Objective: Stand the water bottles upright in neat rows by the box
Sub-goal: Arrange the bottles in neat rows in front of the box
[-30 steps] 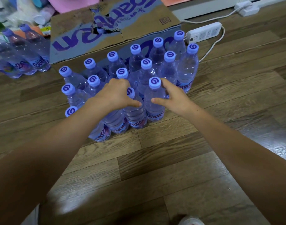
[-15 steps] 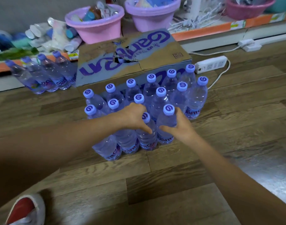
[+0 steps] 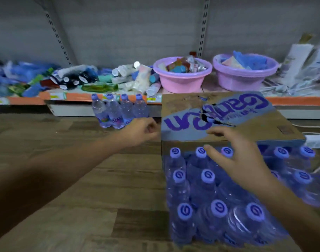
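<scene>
While the water bottles (image 3: pixel 208 180) stand in rows on the floor (image 3: pixel 101 188), touching the box (image 3: pixel 228 122), the right hand (image 3: pixel 235 157) hovers over them, fingers spread. The left hand (image 3: pixel 139 130), loosely curled and empty, reaches toward four more bottles (image 3: pixel 119 111).

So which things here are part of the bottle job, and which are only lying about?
Part of the job:
- upright bottles in rows
- box
- four bottles left of the box
- left hand, right hand, both empty

Lying about:
- pink basin
- purple basin
- shelf clutter
- power strip
</scene>
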`<state>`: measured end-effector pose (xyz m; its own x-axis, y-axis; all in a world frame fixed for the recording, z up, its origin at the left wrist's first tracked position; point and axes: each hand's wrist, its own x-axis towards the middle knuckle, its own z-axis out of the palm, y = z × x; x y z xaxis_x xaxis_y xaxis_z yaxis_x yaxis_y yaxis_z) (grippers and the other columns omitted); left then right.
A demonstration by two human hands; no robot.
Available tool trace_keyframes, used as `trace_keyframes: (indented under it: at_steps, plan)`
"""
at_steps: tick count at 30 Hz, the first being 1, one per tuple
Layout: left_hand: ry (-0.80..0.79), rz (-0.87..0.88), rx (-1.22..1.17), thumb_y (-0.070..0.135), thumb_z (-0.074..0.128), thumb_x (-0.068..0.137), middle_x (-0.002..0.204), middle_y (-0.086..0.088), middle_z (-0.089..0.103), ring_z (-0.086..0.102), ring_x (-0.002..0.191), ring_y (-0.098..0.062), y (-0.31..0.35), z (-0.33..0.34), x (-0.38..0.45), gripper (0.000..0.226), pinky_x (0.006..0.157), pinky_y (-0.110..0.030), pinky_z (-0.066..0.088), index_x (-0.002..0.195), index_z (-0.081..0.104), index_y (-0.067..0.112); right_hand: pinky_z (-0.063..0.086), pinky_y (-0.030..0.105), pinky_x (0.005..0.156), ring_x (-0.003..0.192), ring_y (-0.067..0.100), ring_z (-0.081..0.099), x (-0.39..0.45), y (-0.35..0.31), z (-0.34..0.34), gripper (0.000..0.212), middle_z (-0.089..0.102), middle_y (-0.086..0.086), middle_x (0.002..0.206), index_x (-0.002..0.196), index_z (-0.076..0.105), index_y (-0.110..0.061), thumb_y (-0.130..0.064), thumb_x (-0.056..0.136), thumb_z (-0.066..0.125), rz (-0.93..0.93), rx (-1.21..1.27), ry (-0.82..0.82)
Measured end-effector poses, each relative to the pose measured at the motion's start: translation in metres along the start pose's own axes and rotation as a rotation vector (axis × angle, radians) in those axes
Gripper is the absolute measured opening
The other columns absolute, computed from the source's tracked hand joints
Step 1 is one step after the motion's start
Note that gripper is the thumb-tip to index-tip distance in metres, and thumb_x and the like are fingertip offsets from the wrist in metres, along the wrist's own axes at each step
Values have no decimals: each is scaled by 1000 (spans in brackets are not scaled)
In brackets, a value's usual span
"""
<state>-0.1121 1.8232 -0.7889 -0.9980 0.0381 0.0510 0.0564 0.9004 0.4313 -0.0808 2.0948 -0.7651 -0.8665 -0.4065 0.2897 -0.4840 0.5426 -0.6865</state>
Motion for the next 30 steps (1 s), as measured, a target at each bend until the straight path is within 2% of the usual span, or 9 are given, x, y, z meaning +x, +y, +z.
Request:
trace_keyframes:
  at_steps: [5,8,12,15,18,21,23,27,30]
  plan:
    - [27,-403,3,11,59,83,79,-7,56,50,80,-16,-142,-12,-9,5,58,-21,30,79,61,9,39,23,94,101,9,51,74,-33,80,25,57,-10,101,112,60,-18,-19,87,62,7,6,-88]
    - [51,-487,-79,14,59,82,78,-7,57,48,78,-13,-190,-11,1,7,59,-21,31,75,58,13,42,19,85,98,8,54,113,-40,124,21,58,-13,96,107,61,-19,-18,87,62,29,28,-111]
    - [45,-452,-220,18,60,84,83,-7,61,50,81,-13,-222,-9,44,8,54,-10,35,86,64,11,44,24,81,92,8,55,166,-36,180,16,57,-15,89,100,59,-22,-15,86,63,143,87,-138]
    - [84,-402,-352,23,61,85,87,-6,59,52,85,-17,-235,-14,86,19,68,-28,41,93,61,5,45,28,85,90,13,56,209,-22,218,19,59,-13,89,102,61,-16,-12,84,64,228,116,-118]
    - [164,-316,-460,31,66,77,101,-4,60,56,98,-19,-244,-23,134,34,91,-36,45,101,56,10,39,26,94,111,16,52,255,-7,251,37,57,2,123,125,51,-12,-16,89,58,336,102,-209]
    - [181,-243,-441,32,70,71,124,-18,51,49,117,-30,-249,-23,177,62,89,-31,40,120,46,2,37,34,101,128,25,43,304,7,274,58,44,7,141,143,28,-15,-19,91,55,455,115,-234]
    - [157,-220,-405,24,70,73,122,-19,50,48,117,-27,-252,-14,192,58,86,-31,37,120,45,3,40,41,105,126,29,45,330,14,287,74,46,10,137,146,20,-14,-23,85,61,532,201,-136]
    - [220,-146,-462,16,72,74,104,-13,60,58,94,-25,-260,20,192,53,71,-35,44,112,37,3,43,38,100,114,20,53,339,35,317,61,57,4,122,130,43,-8,-17,78,72,449,192,-3]
    - [269,-105,-409,13,70,74,101,-21,61,59,92,-35,-261,31,192,52,69,-39,44,111,36,1,45,43,97,110,23,55,336,43,324,68,55,3,113,126,39,-5,-22,72,77,402,128,58]
